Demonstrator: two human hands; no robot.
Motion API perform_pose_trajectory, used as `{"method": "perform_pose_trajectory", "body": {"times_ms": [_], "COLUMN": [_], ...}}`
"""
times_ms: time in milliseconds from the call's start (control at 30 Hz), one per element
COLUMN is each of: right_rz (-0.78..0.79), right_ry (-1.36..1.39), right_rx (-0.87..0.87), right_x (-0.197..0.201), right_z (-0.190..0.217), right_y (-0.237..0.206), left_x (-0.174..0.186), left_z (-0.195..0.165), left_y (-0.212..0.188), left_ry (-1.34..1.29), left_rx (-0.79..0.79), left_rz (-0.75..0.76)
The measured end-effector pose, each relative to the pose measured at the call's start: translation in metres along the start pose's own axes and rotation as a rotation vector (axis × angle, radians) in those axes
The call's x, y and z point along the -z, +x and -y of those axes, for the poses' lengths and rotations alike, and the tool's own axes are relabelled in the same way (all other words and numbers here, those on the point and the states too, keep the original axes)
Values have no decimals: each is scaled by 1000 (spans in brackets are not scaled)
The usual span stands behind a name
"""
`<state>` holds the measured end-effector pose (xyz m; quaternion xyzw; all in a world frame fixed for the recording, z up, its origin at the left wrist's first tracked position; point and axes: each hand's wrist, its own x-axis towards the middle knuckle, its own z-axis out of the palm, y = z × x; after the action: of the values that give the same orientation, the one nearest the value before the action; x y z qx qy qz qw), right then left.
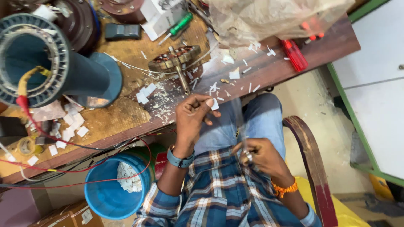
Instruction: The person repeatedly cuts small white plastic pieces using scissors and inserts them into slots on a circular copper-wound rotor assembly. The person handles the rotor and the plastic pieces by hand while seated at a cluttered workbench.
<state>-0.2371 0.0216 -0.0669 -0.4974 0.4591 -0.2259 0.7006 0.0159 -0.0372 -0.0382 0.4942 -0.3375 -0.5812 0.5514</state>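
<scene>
Head cam, only view: right hand, nearest the lens & low over the lap, fingers curled shut on the near end of a clear plastic strip. Strip runs up to the left hand, which pinches a small white paper slip betw. thumb & forefinger, just off the bench edge. Wooden workbench carries more white slips, a wound stator, a big blue motor housing w/ red wire. Blue bucket w/ scraps sits under the bench.

Step, as I judge: handling insulation strip, a piece pinched at its far end. Next move prob. needs steady tension betw. both hands & a firm pinch.
</scene>
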Motion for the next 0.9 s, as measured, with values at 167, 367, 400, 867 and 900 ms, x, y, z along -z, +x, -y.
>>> {"method": "perform_pose_trajectory", "body": {"times_ms": [167, 367, 400, 867, 900], "right_rz": [-321, -222, -250, -76, -115], "right_ry": [255, 113, 62, 172, 160], "right_rx": [339, 344, 272, -80, -35], "right_x": [-1, -21, -22, 12, 9], "right_z": [23, 50, 52, 20, 19], "right_y": [9, 23, 24, 23, 22], "left_x": [-8, -14, -13, -21, -22], "left_z": [-13, -19, -20, -24, -20], "left_y": [-19, -52, -54, -65, -65], "left_ry": [150, 352, 484, 739, 609], "left_rx": [36, 135, 18, -391, -190], "left_rz": [101, 76, 115, 429, 365]}}
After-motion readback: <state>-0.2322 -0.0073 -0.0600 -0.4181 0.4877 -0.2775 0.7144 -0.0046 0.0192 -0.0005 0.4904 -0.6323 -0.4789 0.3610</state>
